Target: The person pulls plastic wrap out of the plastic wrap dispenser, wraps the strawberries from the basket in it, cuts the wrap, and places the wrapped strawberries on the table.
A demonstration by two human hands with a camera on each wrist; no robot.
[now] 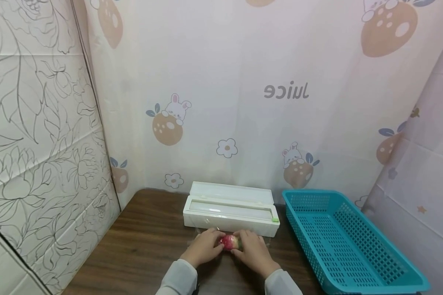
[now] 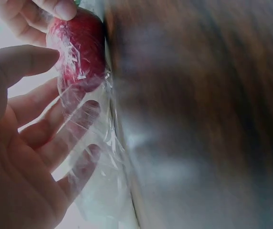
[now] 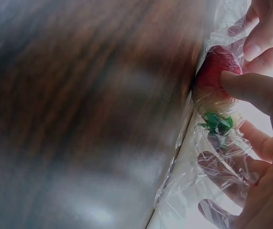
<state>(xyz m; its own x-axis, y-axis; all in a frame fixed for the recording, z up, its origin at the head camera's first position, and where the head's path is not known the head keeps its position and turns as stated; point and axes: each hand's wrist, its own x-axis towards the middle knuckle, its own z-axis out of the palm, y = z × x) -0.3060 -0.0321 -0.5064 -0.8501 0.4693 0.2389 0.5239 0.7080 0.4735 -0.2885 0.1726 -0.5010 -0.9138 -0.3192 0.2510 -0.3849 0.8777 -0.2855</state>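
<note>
A red strawberry (image 1: 229,241) wrapped in clear cling film lies between both hands, just in front of the white dispenser box (image 1: 229,223). My left hand (image 1: 204,247) holds one end, its thumb against the red skin in the left wrist view and its other fingers behind the film (image 2: 105,176). From the other side, my right hand (image 1: 256,250) grips it with the thumb pressed on the fruit. The right wrist view shows its green leafy cap (image 3: 216,123) under crumpled film. Loose film spreads past the fruit on both sides, over several fingers.
The dispenser's lid (image 1: 230,191) stands raised at the back, with a green slider (image 1: 275,220) on its right end. A turquoise basket (image 1: 302,246) occupies the right side. Brown wooden table (image 1: 140,233) extends to the left, and patterned curtains hang behind.
</note>
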